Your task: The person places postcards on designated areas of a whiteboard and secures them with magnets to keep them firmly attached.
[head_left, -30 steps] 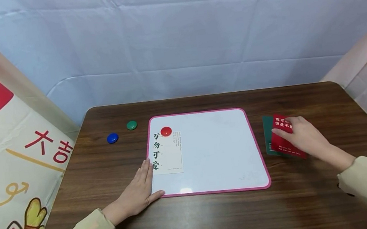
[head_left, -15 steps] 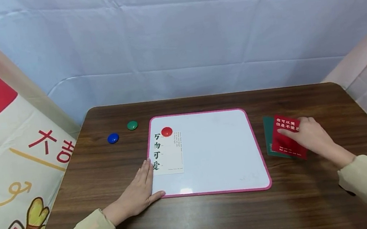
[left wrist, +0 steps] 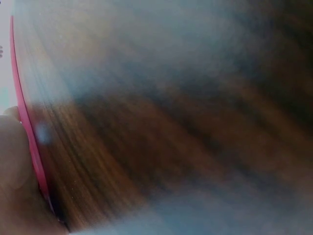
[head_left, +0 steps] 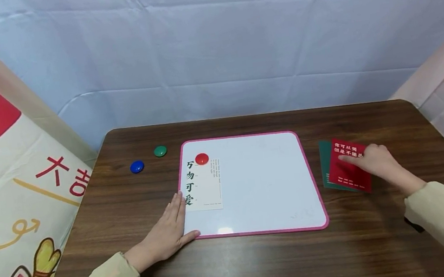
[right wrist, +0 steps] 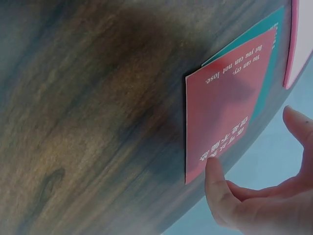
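My left hand (head_left: 168, 232) rests at the lower left corner of a pink-rimmed whiteboard (head_left: 266, 184), fingers straight along its left edge and thumb on the bottom rim. On the board lies a white card (head_left: 208, 194) with dark green characters, a red round magnet (head_left: 202, 159) on its upper part. Right of the board, a red card (head_left: 350, 173) partly covers a green card (head_left: 326, 162). My right hand (head_left: 380, 162) is over the red card's right side, thumb and fingers apart. In the right wrist view, a fingertip (right wrist: 213, 164) is at the red card's edge; contact is unclear.
A blue magnet (head_left: 137, 167) and a green magnet (head_left: 160, 151) lie on the wooden table (head_left: 264, 264) left of the board. Behind the table hangs a pale cloth (head_left: 215, 55). A printed banner (head_left: 13, 184) stands at the left.
My right hand has shifted slightly right across the red card, uncovering more of its print. The left hand stays in place on the board.
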Motion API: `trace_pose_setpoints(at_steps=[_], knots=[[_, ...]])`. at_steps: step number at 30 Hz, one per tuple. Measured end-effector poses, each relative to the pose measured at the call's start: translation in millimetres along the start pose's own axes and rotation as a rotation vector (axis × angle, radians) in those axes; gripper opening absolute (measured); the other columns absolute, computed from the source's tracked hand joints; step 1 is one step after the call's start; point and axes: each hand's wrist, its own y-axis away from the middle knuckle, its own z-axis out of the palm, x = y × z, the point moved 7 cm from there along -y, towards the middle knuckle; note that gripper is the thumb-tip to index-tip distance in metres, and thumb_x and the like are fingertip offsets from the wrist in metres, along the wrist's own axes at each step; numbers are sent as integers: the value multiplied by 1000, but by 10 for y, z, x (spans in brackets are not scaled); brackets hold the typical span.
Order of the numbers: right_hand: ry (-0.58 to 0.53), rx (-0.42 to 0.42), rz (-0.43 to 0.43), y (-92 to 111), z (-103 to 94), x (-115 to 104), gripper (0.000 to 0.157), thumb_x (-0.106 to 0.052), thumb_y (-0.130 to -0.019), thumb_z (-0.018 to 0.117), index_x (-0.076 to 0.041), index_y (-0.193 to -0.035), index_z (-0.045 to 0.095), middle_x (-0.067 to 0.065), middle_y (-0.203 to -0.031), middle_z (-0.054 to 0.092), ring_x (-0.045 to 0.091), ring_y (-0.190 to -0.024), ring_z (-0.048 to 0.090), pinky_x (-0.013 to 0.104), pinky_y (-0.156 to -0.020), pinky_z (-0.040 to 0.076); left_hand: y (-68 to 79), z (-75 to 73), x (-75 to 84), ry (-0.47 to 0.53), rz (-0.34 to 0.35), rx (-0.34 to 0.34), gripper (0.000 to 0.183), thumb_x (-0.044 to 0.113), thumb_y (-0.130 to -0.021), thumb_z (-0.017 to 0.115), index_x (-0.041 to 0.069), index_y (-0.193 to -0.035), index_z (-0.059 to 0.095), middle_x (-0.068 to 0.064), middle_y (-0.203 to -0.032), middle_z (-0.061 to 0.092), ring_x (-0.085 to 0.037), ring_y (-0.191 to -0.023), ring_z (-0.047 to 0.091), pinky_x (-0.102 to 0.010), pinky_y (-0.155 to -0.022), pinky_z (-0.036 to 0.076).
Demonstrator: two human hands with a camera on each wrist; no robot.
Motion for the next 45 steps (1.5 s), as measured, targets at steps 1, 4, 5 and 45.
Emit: trace_pose_setpoints(at_steps=[1, 4, 5, 45], knots=[[-12, -11, 12, -7, -2, 16, 80, -53, -85, 50, 26, -101, 40, 31, -87, 48, 40, -82, 44, 38, -59, 49, -1, 0, 0, 0, 0, -1, 93, 62, -87, 37, -6, -143, 8, -22, -150, 0, -30, -138, 1, -42, -109, 16], [-18, -45, 33, -24, 7, 54, 80, -52, -86, 49, 26, -102, 39, 30, -87, 49, 41, -84, 43, 39, -62, 49, -3, -2, -1, 0, 1, -2, 93, 62, -88, 37, -7, -143, 8, -22, -150, 0, -30, -138, 0, -42, -109, 16], [-10, -57, 38, -30, 15, 66, 81, -52, -86, 49, 27, -104, 38, 31, -89, 48, 43, -86, 41, 42, -64, 49, -4, -3, -1, 1, 1, -1, 93, 62, -88, 37, -7, -143, 8, -22, -150, 0, -30, -138, 0, -42, -109, 16], [-72, -132, 171, -48, 173, 223, 81, -38, -75, 68, 25, -111, 31, 33, -98, 43, 39, -86, 47, 36, -64, 49, 1, 2, 1, -9, 16, 20, 90, 58, -89, 39, -8, -142, 9, -23, -150, 1, -31, -138, 1, -42, -109, 17]])
